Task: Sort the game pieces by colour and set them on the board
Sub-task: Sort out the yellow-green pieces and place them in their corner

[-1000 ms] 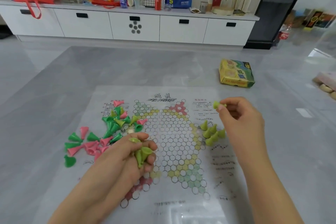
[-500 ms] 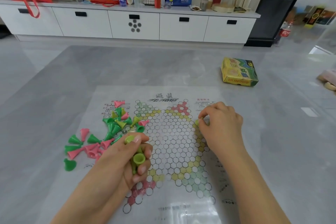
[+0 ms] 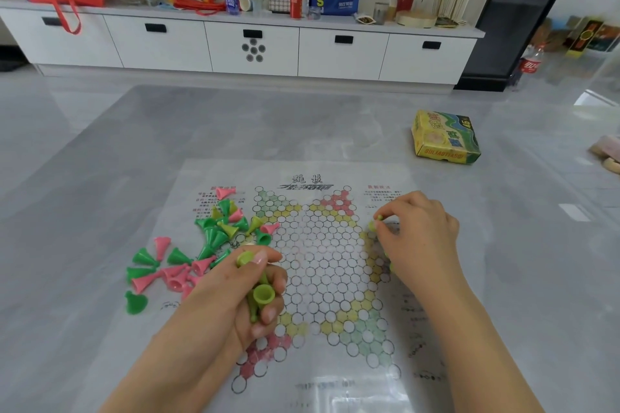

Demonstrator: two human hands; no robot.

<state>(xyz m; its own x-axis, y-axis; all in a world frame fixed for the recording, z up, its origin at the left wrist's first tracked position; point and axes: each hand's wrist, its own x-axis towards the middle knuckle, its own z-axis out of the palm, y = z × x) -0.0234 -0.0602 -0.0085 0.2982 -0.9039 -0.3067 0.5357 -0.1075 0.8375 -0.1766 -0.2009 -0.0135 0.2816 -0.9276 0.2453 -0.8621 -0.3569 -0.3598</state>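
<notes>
A paper game board (image 3: pixel 322 265) printed with a star of circles lies flat on the grey table. My left hand (image 3: pixel 235 298) grips a bunch of yellow-green cone pieces (image 3: pixel 260 295) over the board's left side. My right hand (image 3: pixel 419 238) pinches one yellow-green piece (image 3: pixel 375 223) down at the board's right point, and it covers the yellow-green pieces standing there. A mixed pile of green, pink and yellow-green cones (image 3: pixel 228 225) lies at the board's upper left, with more green and pink ones (image 3: pixel 157 270) on the table to the left.
A yellow-green game box (image 3: pixel 444 139) sits on the table at the far right. Beyond the table runs a white cabinet (image 3: pixel 251 43) with bags, bottles and a can on top. Pale objects (image 3: pixel 607 154) lie at the right edge.
My right hand came down from above the board with one yellow-green piece to the board's right point, now covering the pieces there. My left hand keeps its bunch and barely moved.
</notes>
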